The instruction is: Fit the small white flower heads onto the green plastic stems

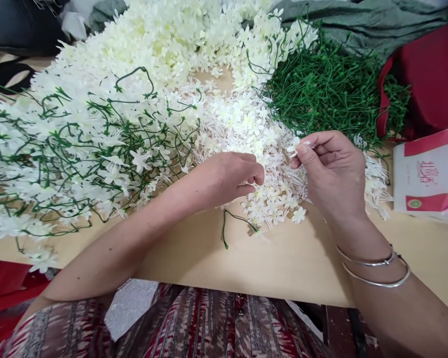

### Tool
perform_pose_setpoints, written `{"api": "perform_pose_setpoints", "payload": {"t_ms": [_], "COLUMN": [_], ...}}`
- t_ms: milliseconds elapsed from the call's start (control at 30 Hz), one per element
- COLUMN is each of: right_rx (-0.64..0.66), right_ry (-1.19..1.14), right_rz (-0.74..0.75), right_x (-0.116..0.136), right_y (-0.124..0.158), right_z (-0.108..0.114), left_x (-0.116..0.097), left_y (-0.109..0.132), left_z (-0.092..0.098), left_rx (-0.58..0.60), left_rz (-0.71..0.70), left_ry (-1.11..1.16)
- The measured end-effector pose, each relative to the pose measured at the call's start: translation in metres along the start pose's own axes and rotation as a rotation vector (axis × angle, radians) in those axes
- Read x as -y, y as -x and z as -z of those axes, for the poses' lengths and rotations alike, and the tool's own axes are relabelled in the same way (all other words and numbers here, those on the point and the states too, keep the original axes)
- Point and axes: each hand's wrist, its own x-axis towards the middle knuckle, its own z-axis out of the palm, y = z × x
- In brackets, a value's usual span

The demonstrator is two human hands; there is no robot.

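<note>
The right hand (336, 174) is pinching a small white flower (294, 146) between thumb and finger, its other fingers curling behind. The flower is sitting at these fingertips, above the heap of small blossoms (274, 199) that is spreading between the two hands. The left hand (227, 176) is hovering to the left of that flower with its fingers curling inward; whether it is gripping anything, I cannot tell. Just below the left hand, a loose green stem (225, 233) is lying bent on the bench (283, 268). Left of the left hand, a tangle of stemmed flowers (78, 144) is covering the bench and crowding the forearm. Beyond the left hand, a mound of white petals (164, 44) is rising. Directly beyond the right hand, a thick heap of green stems (321, 84) is filling the space, with a red bag (429, 79) standing against its right side. A white and red packet (429, 174) is resting to the right of the right hand. Farther beyond, a grey-green cloth (381, 25) is lying in folds behind the stems.
</note>
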Motion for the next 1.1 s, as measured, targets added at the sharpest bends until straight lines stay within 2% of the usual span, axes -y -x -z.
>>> {"api": "perform_pose_setpoints", "payload": {"t_ms": [133, 267, 333, 567, 700, 833, 900, 967, 1033, 1100], "right_rx": [0.003, -0.003, 0.001, 0.016, 0.02, 0.036, 0.031, 0.009, -0.014, -0.041], "right_ry": [-0.009, 0.005, 0.001, -0.024, -0.036, -0.023, -0.023, -0.029, -0.034, -0.038], "right_rz": [0.021, 0.031, 0.031, -0.012, -0.008, -0.02, -0.021, -0.012, -0.002, 0.002], "right_x": [0.001, 0.0, -0.001, 0.004, 0.004, 0.005, 0.005, 0.006, 0.006, 0.006], "right_y": [0.0, -0.001, -0.001, 0.001, 0.001, 0.001, 0.001, 0.0, 0.0, -0.001], "right_z": [-0.001, -0.002, -0.002, -0.002, -0.002, -0.002, -0.002, -0.001, -0.001, 0.0], "left_x": [-0.002, -0.017, -0.024, -0.031, -0.032, -0.029, -0.026, -0.022, -0.015, -0.006], "left_y": [-0.001, 0.001, 0.002, 0.004, 0.005, 0.003, 0.001, -0.001, -0.002, -0.001], "left_z": [0.005, 0.01, 0.009, -0.008, -0.017, -0.019, -0.016, -0.009, -0.001, 0.005], "left_rx": [0.082, 0.294, 0.359, 0.334, 0.34, 0.339, 0.311, 0.223, 0.029, -0.24], "left_rz": [0.032, 0.044, 0.023, -0.145, -0.165, -0.169, -0.154, -0.111, -0.032, 0.065], "left_ry": [0.026, 0.079, 0.094, 0.099, -0.072, -0.036, 0.042, 0.135, 0.192, 0.172]}}
